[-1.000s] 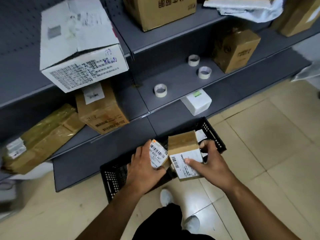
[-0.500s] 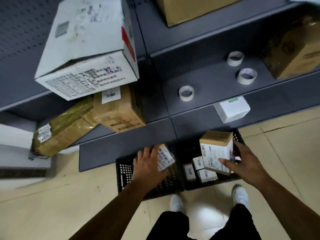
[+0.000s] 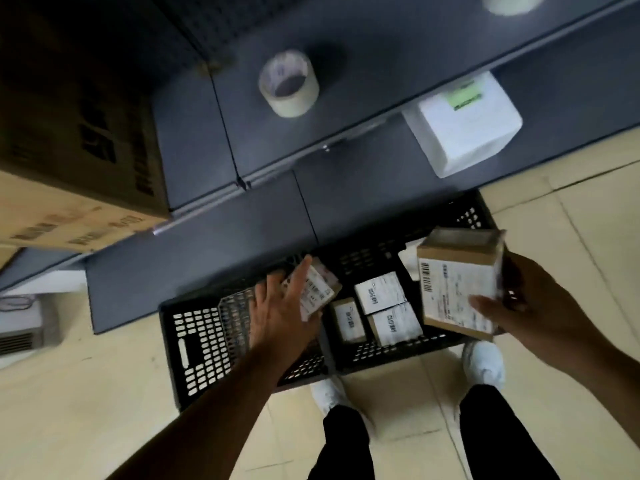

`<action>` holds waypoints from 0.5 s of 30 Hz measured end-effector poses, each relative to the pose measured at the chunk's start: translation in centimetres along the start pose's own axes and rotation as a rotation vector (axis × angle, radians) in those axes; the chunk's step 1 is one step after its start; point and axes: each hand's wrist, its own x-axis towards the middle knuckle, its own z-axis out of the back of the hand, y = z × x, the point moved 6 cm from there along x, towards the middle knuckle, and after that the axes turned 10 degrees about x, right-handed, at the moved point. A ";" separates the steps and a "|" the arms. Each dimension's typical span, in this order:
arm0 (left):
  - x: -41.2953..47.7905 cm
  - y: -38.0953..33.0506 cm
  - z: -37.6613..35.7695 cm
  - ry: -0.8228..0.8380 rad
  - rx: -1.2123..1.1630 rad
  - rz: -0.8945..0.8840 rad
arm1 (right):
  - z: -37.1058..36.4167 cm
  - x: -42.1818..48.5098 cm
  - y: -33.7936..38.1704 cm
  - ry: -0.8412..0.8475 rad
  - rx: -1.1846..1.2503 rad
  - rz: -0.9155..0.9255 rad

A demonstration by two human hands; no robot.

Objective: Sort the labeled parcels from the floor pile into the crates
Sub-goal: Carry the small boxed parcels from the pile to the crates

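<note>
Two black perforated crates stand side by side on the floor under the shelving: the left crate and the right crate. My left hand holds a small labeled parcel over the left crate, near the wall between the two. My right hand grips a larger brown box with a white shipping label above the right crate's right side. Three small labeled parcels lie on the right crate's floor.
Grey metal shelves overhang the crates. A tape roll and a white box sit on them, with a large cardboard box at the left. My feet stand just behind the crates on the tiled floor.
The view has dropped and closed in on the crates. Both hands have lowered with their parcels, the left over the left crate, the right box over the right crate.
</note>
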 end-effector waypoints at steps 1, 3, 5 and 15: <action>1.7 -0.5 -1.6 -0.008 0.002 -0.012 | -0.1 0.2 -1.3 -0.002 -0.004 0.015; 4.7 -2.1 -4.7 -0.008 0.000 -0.066 | 0.1 0.7 -4.3 -0.034 0.036 0.015; 6.9 -4.5 -7.9 -0.023 0.020 -0.177 | 0.1 1.5 -7.0 -0.058 0.072 0.017; 14.1 -8.9 -21.3 0.107 0.203 -0.209 | -0.1 5.2 -17.9 -0.003 0.134 -0.043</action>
